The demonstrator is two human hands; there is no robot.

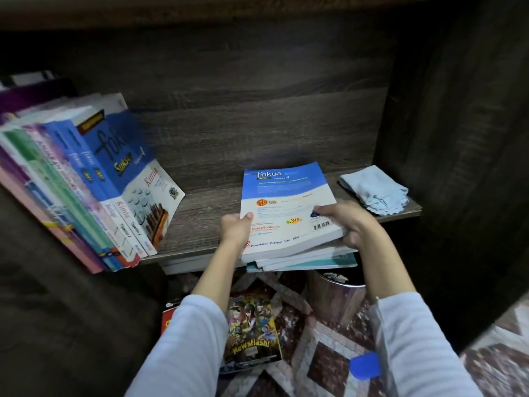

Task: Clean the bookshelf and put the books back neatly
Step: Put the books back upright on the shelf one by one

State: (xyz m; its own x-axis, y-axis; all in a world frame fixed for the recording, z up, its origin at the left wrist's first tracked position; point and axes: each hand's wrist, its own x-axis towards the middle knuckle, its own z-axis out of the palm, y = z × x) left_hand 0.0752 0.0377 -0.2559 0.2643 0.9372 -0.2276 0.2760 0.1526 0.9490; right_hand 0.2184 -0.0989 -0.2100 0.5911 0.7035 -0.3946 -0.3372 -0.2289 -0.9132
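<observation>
A stack of books [287,213] lies flat at the front of the dark wooden shelf [200,213], its top one a blue and white "fokus" book showing its back cover. My left hand [235,229] grips the stack's left edge, thumb on the cover. My right hand [347,222] grips its right front corner. The stack's lower books overhang the shelf's front edge. Several books [94,190] lean to the left on the shelf's left side. A folded light blue cloth [375,189] rests on the shelf's right end.
The shelf's dark side wall [458,138] rises at the right. Below on the patterned floor [329,353] lie a "Newsflash!" comic [252,330], a red book [169,316], a blue object [365,365] and a round bin [337,296].
</observation>
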